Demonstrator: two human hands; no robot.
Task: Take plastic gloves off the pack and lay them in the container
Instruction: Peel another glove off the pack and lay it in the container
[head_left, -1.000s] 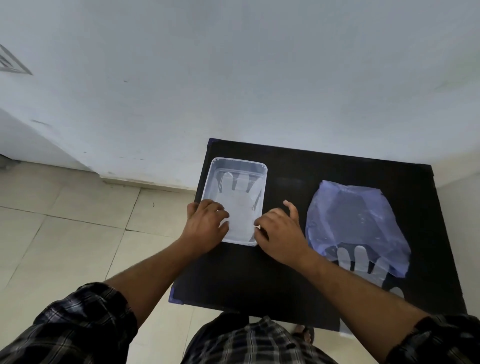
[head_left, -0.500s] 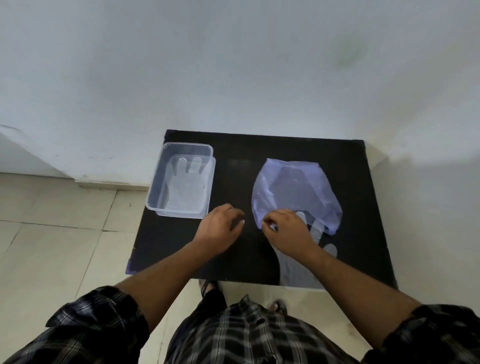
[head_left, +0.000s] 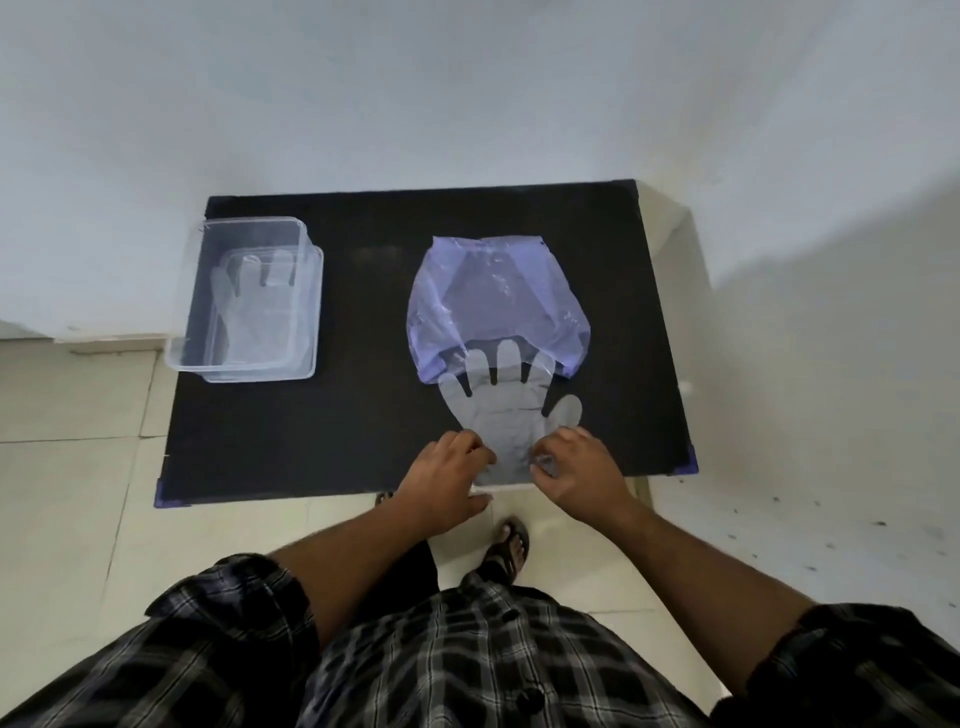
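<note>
A clear plastic glove (head_left: 506, 410) lies flat on the black table (head_left: 363, 415), its fingertips tucked under the mouth of the purple plastic pack (head_left: 493, 296). My left hand (head_left: 447, 483) pinches the glove's cuff on the left side. My right hand (head_left: 576, 462) pinches the cuff on the right, at the table's near edge. A clear rectangular container (head_left: 182, 332) stands at the table's left end with a flat glove (head_left: 254, 312) inside it.
A white wall runs behind the table. Pale floor tiles (head_left: 67, 467) surround it on the left and right. My sandalled foot (head_left: 506, 545) shows below the table's near edge, and my checked shirt fills the bottom of the view.
Both hands left the container, moved right to the pack, and now grip a glove's cuff near the table's front edge. More of that glove lies outside the pack.
</note>
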